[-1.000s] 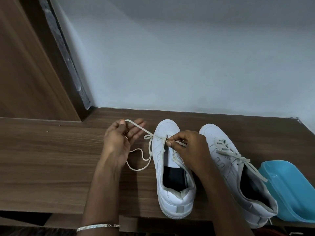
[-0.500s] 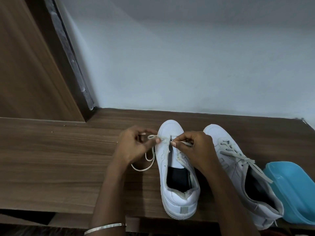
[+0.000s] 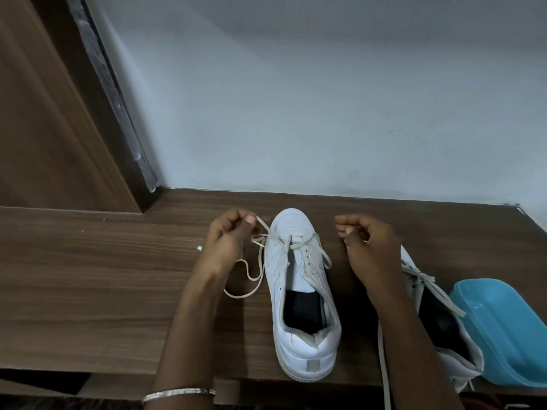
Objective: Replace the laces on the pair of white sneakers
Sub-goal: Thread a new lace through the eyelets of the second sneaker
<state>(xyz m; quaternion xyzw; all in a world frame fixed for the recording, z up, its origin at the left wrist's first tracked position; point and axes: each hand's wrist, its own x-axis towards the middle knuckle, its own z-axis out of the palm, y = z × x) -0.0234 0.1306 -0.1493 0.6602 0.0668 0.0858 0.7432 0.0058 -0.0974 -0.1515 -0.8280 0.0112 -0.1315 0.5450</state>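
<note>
Your left hand (image 3: 229, 235) pinches the lace (image 3: 260, 261) just left of the near sneaker (image 3: 302, 291) on the bench (image 3: 103, 276). Your right hand (image 3: 370, 247) is clenched; apparently gripping the other lace end. Second sneaker (image 3: 438, 321) sits right.

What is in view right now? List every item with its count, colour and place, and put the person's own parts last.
sneakers: 2, white; one at the table's middle, the other to its right, partly behind the right arm
lace: 1, off-white, threaded through the middle sneaker's front eyelets, loose end looping on the table to its left
laces on the right sneaker: off-white, count unclear
tub: 1, light blue, far right at the table's edge
table: 1, dark brown wood
wall: 1, pale grey-white, behind the table
panel: 1, brown wood, upper left
bangle: 1, silver, left wrist
left hand: pinching the lace
right hand: pinched beside the toe, contents unclear
</note>
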